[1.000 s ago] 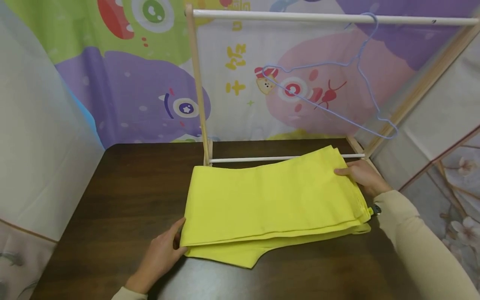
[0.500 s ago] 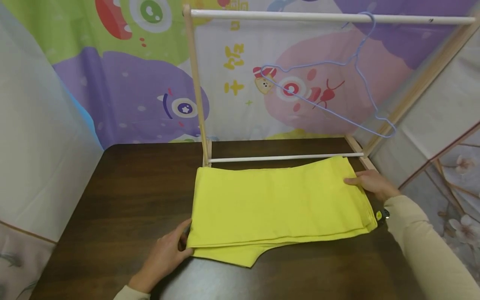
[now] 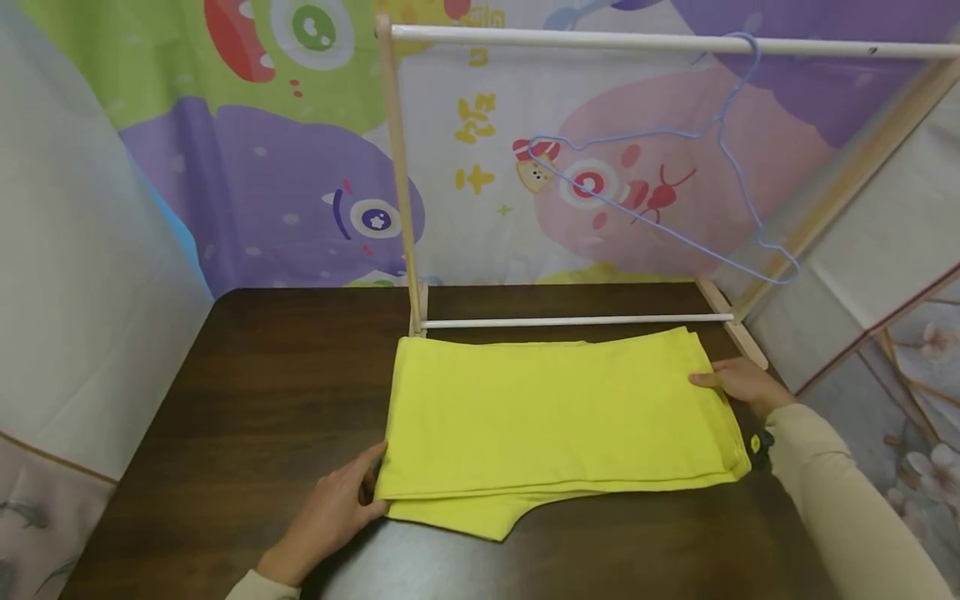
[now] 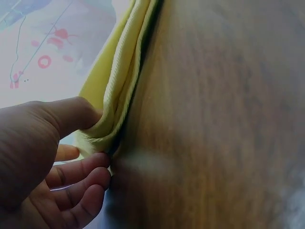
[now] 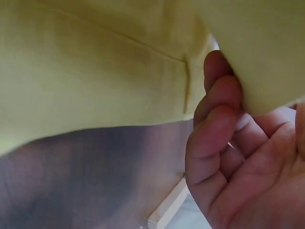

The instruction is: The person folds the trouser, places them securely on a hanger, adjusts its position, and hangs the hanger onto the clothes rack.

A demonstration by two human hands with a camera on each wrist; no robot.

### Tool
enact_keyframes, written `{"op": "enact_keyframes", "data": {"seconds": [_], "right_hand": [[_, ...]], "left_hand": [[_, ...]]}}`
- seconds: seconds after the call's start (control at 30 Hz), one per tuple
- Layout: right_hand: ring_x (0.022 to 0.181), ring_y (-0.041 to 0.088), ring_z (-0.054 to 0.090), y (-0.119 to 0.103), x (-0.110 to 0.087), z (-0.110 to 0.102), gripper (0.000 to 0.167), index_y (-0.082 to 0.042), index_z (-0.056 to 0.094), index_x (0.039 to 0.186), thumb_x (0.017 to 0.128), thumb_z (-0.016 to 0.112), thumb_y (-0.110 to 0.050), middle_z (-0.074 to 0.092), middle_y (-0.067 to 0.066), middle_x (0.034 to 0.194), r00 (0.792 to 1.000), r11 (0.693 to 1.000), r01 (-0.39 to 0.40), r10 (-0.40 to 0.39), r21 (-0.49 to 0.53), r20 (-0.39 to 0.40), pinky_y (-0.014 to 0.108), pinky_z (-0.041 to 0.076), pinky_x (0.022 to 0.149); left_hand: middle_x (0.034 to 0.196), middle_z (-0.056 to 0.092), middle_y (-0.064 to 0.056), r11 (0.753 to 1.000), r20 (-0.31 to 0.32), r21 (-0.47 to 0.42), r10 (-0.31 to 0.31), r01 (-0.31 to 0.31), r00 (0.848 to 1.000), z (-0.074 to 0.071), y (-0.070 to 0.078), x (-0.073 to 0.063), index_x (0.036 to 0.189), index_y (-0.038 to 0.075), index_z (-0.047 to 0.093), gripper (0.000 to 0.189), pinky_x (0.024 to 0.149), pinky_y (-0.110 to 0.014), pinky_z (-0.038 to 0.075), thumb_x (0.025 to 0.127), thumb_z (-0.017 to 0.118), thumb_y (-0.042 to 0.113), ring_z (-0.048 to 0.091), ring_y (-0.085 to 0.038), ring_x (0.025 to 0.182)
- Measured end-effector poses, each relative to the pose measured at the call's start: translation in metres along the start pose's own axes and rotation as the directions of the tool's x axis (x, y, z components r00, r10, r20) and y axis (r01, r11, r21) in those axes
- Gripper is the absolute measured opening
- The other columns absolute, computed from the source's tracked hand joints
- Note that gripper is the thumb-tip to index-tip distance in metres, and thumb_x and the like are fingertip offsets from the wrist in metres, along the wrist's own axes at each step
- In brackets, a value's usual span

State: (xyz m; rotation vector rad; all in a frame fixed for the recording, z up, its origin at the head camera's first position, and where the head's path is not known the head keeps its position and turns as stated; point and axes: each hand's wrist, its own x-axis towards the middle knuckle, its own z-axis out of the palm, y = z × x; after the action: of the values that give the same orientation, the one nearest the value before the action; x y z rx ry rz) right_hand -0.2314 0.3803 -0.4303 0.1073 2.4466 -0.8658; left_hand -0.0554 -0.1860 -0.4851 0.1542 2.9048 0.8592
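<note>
A pair of folded yellow trousers [image 3: 562, 408] lies across the dark table, its pointed crotch corner sticking out of the near side. My left hand [image 3: 330, 508] pinches the near left corner. In the left wrist view the thumb [image 4: 71, 114] lies on the stacked cloth layers [image 4: 116, 90], with the fingertips [image 4: 97, 179] at their lower edge. At the right end, my right hand [image 3: 746, 383] grips the edge, thumb on top. The right wrist view has curled fingers [image 5: 214, 129] under a hanging yellow flap [image 5: 267, 52]; part of the grip is hidden behind it.
Behind the trousers stands a wooden rack with a white top rail [image 3: 600, 39] and a white lower bar [image 3: 570, 322]. A blue wire hanger [image 3: 652, 135] hangs from the top rail. Brown table surface [image 3: 247, 400] extends to the left.
The right end of the trousers has come down and toward me with my right hand, and the cloth now lies flatter. My left hand has shifted slightly right, keeping its corner.
</note>
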Motion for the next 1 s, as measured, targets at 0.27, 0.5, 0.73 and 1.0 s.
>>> {"op": "enact_keyframes", "data": {"seconds": [0.27, 0.5, 0.73, 1.0], "right_hand": [[0.134, 0.061, 0.022, 0.009, 0.011, 0.006, 0.091, 0.02, 0.02, 0.144, 0.096, 0.055, -0.049, 0.018, 0.043, 0.148, 1.0, 0.999, -0.007, 0.007, -0.041, 0.002, 0.065, 0.028, 0.109], [0.133, 0.061, 0.026, 0.012, 0.017, 0.009, 0.086, 0.02, 0.026, 0.142, 0.096, 0.055, -0.046, 0.023, 0.042, 0.147, 0.999, 0.996, 0.025, -0.023, -0.083, 0.035, 0.065, 0.031, 0.108], [0.134, 0.06, 0.024, 0.013, 0.019, 0.003, 0.086, 0.018, 0.027, 0.143, 0.096, 0.055, -0.049, 0.023, 0.041, 0.148, 0.997, 0.996, 0.044, -0.038, -0.084, 0.069, 0.065, 0.03, 0.108], [0.135, 0.06, 0.023, 0.017, 0.026, 0.011, 0.085, 0.016, 0.027, 0.144, 0.096, 0.055, -0.048, 0.021, 0.04, 0.149, 0.994, 0.998, 0.028, -0.022, -0.057, 0.103, 0.065, 0.029, 0.108]], "left_hand": [[0.077, 0.059, 0.01, 1.0, 0.01, 0.002, -0.013, 0.013, 1.0, 0.0, 0.0, -0.001, 0.139, 0.009, 0.051, 0.064, 0.06, -0.023, 0.04, 0.081, 0.077, 0.019, 0.047, -0.004, 0.063], [0.076, 0.058, 0.011, 1.0, 0.0, 0.007, 0.002, -0.002, 1.0, -0.001, -0.003, -0.002, 0.137, 0.008, 0.053, 0.063, 0.06, -0.022, 0.039, 0.08, 0.078, 0.018, 0.045, -0.002, 0.063], [0.078, 0.059, 0.011, 1.0, 0.006, 0.018, -0.002, 0.002, 1.0, -0.002, -0.001, -0.004, 0.137, 0.01, 0.053, 0.063, 0.06, -0.023, 0.039, 0.081, 0.078, 0.02, 0.046, -0.002, 0.064], [0.076, 0.057, 0.011, 1.0, -0.003, 0.002, 0.006, -0.006, 1.0, -0.002, -0.004, -0.006, 0.137, 0.008, 0.053, 0.063, 0.059, -0.022, 0.039, 0.08, 0.079, 0.018, 0.045, -0.001, 0.063]]}}
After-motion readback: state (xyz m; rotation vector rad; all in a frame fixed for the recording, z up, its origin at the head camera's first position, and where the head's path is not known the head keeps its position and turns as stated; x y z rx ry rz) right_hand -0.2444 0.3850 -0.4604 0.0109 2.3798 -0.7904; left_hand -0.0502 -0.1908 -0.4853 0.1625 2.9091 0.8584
